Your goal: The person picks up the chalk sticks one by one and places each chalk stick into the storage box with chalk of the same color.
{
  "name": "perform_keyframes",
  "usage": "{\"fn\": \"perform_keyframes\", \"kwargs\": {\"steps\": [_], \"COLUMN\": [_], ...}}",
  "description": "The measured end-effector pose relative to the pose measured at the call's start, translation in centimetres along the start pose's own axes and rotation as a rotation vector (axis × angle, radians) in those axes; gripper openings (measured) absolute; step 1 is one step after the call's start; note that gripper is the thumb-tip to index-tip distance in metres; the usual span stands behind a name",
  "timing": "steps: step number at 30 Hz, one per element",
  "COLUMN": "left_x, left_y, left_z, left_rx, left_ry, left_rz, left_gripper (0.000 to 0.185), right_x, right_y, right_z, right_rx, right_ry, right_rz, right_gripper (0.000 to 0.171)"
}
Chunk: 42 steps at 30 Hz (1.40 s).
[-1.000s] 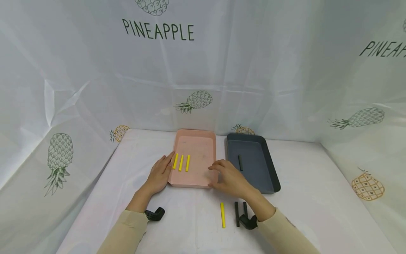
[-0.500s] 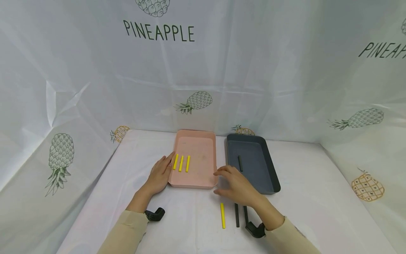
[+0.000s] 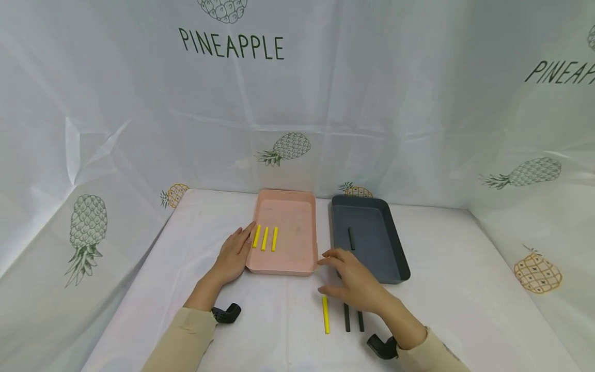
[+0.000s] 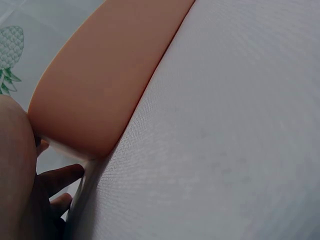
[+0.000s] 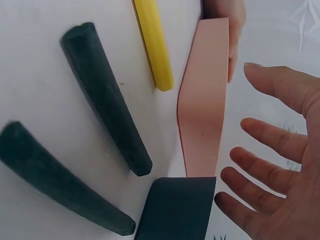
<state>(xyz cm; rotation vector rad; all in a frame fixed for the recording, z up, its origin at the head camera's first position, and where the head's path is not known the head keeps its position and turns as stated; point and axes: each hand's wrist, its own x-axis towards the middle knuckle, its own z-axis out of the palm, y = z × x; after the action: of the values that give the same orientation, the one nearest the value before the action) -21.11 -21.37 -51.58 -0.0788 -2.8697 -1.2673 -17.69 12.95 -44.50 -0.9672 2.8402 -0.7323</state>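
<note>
Head view: sorting of sticks by colour appears to be the step in hand. The pink tray (image 3: 297,248) is steadied at its 9 o'clock edge by the left hand (image 3: 234,254), whose fingers are laid flat and straight against the rim, with nothing gripped. Three yellow sticks (image 3: 265,238) are seen inside it, side by side, their long axes running 12 to 6 o'clock. The right hand (image 3: 355,283) is held open above the table (image 3: 139,299), fingers spread and empty, just at 12 o'clock of one loose yellow stick (image 3: 326,314) and two black sticks (image 3: 353,318); all three are laid parallel, pointing 12 to 6. One black stick (image 3: 351,238) is already placed in the dark tray (image 3: 395,248).

Left wrist view: only the pink tray's outer wall (image 4: 105,85) and some fingertips (image 4: 60,175) tucked against its base are shown.

Right wrist view: the right hand's fingers (image 5: 272,140) are seen extended and apart, holding nothing. The loose yellow stick (image 5: 153,42) is pointed toward the pink tray's corner (image 5: 202,100); the two black ones (image 5: 105,95) are fanned beside it.

A lowering of the hand and a pinch across a stick's short axis is judged to be called for next.
</note>
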Motion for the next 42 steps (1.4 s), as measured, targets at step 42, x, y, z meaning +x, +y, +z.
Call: {"fn": "perform_keyframes", "kwargs": {"steps": [42], "left_x": [0.2], "left_y": [-0.2], "left_z": [-0.1], "left_rx": [-0.007], "left_ry": [-0.009], "left_rz": [-0.006], "left_gripper": [0.053], "right_x": [-3.7], "right_y": [0.4], "right_z": [2.1], "right_rx": [-0.148], "right_ry": [-0.047], "right_rz": [-0.057], "right_gripper": [0.072]}}
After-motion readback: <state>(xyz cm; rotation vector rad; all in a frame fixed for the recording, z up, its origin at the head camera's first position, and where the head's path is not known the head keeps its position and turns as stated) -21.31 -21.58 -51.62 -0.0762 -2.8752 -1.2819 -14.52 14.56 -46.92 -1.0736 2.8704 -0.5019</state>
